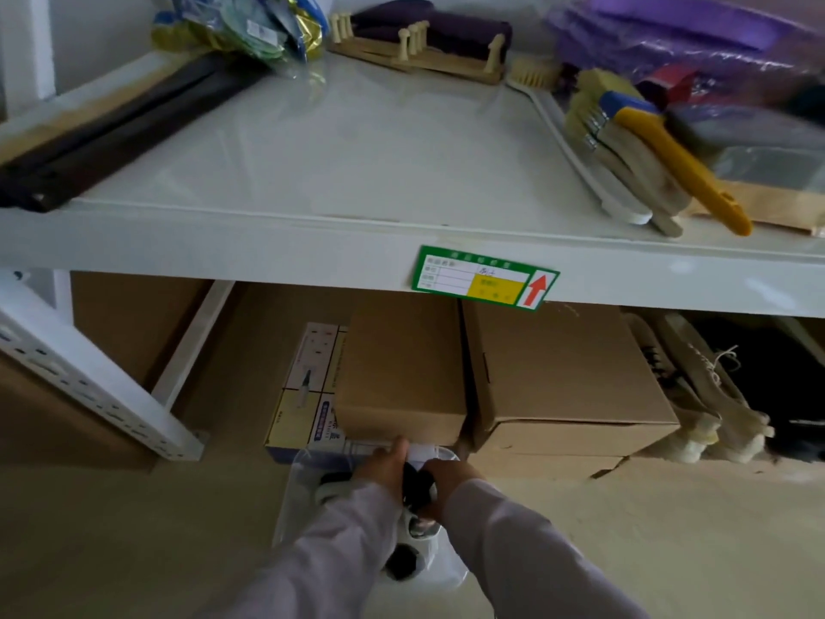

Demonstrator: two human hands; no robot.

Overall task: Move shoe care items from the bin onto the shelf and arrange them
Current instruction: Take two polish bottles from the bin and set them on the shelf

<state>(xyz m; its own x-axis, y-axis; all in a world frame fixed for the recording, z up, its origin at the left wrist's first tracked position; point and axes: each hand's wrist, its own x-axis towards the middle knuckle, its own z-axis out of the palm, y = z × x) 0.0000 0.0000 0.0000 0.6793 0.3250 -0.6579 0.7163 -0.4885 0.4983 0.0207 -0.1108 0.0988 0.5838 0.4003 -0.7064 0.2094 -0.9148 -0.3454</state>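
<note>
A clear plastic bin [298,489] stands on the floor below the white shelf [339,154]. Both my hands reach down into it. My left hand [385,466] and my right hand [448,482] close together around a dark item [416,486] between them; what the item is stays unclear. More black and white items [404,560] lie lower in the bin, partly hidden by my sleeves. On the shelf lie brushes with a yellow handle [683,172] at the right, wooden shoe trees [424,46] at the back, and long dark shoehorns [120,127] at the left.
Packets [250,24] and purple bagged goods [696,42] sit at the shelf's back. A green label [484,277] marks the shelf's front edge. Cardboard boxes [558,373] and wooden brushes [696,395] fill the space under the shelf. A white perforated upright [89,386] slants at left.
</note>
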